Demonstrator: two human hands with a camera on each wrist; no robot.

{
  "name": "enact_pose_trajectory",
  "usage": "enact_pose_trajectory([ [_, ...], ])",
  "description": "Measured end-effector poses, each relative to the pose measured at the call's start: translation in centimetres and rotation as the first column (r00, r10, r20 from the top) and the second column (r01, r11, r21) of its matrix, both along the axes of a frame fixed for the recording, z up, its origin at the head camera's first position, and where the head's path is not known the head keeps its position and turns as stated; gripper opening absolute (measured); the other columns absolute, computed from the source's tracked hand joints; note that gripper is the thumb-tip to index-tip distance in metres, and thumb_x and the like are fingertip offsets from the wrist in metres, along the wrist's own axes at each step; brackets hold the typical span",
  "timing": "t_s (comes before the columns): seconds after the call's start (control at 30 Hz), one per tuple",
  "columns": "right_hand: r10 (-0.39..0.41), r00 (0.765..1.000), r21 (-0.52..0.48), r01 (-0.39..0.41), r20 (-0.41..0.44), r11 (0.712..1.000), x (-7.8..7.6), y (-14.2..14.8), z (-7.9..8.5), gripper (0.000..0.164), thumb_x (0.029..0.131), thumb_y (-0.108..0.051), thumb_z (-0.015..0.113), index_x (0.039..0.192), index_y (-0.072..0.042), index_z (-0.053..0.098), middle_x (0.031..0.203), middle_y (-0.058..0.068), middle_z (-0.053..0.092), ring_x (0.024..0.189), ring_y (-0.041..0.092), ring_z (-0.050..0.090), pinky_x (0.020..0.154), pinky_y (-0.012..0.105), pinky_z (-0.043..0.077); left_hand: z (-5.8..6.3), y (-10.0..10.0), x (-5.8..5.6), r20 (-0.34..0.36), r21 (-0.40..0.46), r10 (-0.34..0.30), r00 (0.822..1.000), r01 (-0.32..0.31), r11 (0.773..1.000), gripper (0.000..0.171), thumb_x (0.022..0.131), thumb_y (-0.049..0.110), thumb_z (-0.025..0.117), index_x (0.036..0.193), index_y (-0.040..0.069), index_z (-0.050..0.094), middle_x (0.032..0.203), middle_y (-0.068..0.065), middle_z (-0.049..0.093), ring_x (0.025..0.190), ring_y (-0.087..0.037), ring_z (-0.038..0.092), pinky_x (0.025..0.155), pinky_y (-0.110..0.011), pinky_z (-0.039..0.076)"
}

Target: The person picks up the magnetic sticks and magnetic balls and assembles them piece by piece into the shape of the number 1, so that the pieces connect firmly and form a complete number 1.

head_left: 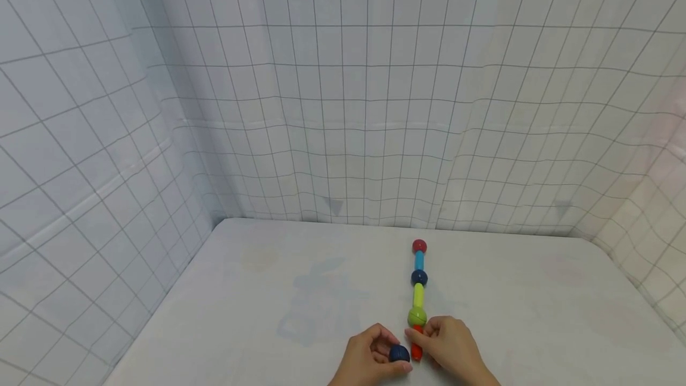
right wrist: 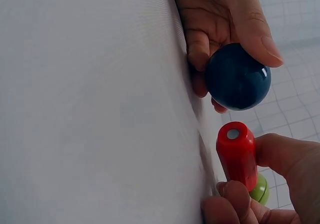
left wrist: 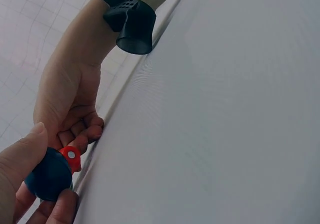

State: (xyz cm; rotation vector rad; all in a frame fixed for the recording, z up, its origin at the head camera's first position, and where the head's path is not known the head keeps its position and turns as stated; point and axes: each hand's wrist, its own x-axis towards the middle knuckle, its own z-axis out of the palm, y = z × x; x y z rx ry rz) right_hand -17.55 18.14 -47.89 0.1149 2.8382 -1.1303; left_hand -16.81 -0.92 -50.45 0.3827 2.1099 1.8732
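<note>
A dark blue ball (head_left: 399,354) sits in the grip of my left hand (head_left: 370,353), between thumb and fingers. My right hand (head_left: 450,344) pinches a red rod (right wrist: 237,156) whose near end shows a round metallic disc. The rod's far end meets a green ball (head_left: 417,316). Beyond that, a chain runs away from me: a yellow-green rod (head_left: 418,295), another dark blue ball (head_left: 419,277), a light blue rod (head_left: 419,260) and a red ball (head_left: 420,246). In the right wrist view the held blue ball (right wrist: 238,76) is apart from the red rod's end.
The chain lies on a white table (head_left: 241,302). Behind the table and along its sides hang white curtains with a dark grid pattern (head_left: 343,88). A black wrist camera (left wrist: 134,28) is strapped to the right forearm.
</note>
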Motion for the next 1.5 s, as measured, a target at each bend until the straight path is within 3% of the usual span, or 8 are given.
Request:
enact_pose_trajectory([
  [0.17,-0.008,1.0,0.009,0.008,-0.008,1.0,-0.1,-0.2,0.1,0.04,0.078,-0.046,0.074,0.061,-0.014,0.057,0.045,-0.004,0.045,0.041,0.011,0.043,0.043,0.022,0.023,-0.1,0.1,0.2,-0.013,-0.013,0.009,1.0,-0.009,1.0,0.032,0.075,0.026,0.082,0.092,0.011,0.061,0.074,0.004,0.062,0.066,-0.011,0.06,0.06,-0.021,0.049],
  [0.53,0.0,1.0,0.004,0.0,-0.006,1.0,-0.3,-0.1,0.1,0.041,0.079,-0.05,0.071,0.062,-0.015,0.058,0.045,-0.004,0.044,0.041,0.011,0.043,0.043,0.022,0.023,0.0,1.0,0.7,0.016,-0.108,0.098,0.995,-0.096,0.989,0.037,0.072,0.036,0.083,0.086,0.012,0.058,0.073,0.004,0.058,0.064,-0.011,0.056,0.058,-0.021,0.047],
  [0.8,0.018,0.999,-0.091,-0.016,0.027,0.996,-0.4,0.0,0.1,0.042,0.081,-0.05,0.069,0.064,-0.012,0.06,0.046,-0.003,0.047,0.04,0.01,0.045,0.042,0.022,0.025,-0.1,1.4,1.2,0.028,-0.094,0.109,0.994,-0.106,0.99,0.034,0.074,0.035,0.082,0.087,0.013,0.059,0.068,0.004,0.054,0.057,-0.01,0.049,0.052,-0.02,0.04],
  [1.1,0.034,0.999,-0.132,-0.029,0.039,0.991,-0.4,0.1,0.2,0.042,0.083,-0.048,0.068,0.065,-0.011,0.059,0.046,-0.004,0.048,0.04,0.01,0.045,0.042,0.023,0.025,0.0,1.5,1.2,0.008,-0.106,0.119,0.993,-0.117,0.987,0.032,0.075,0.035,0.081,0.085,0.013,0.06,0.072,0.006,0.059,0.063,-0.009,0.057,0.057,-0.021,0.047],
  [1.5,-0.01,0.998,-0.137,0.018,0.059,0.99,-0.4,-0.2,0.1,0.042,0.084,-0.047,0.068,0.068,-0.01,0.059,0.049,-0.002,0.049,0.041,0.01,0.046,0.043,0.024,0.03,0.1,1.9,1.3,-0.044,-0.107,0.165,0.985,-0.169,0.98,0.025,0.073,0.03,0.083,0.087,0.013,0.07,0.07,0.009,0.061,0.062,-0.007,0.056,0.057,-0.022,0.047],
])
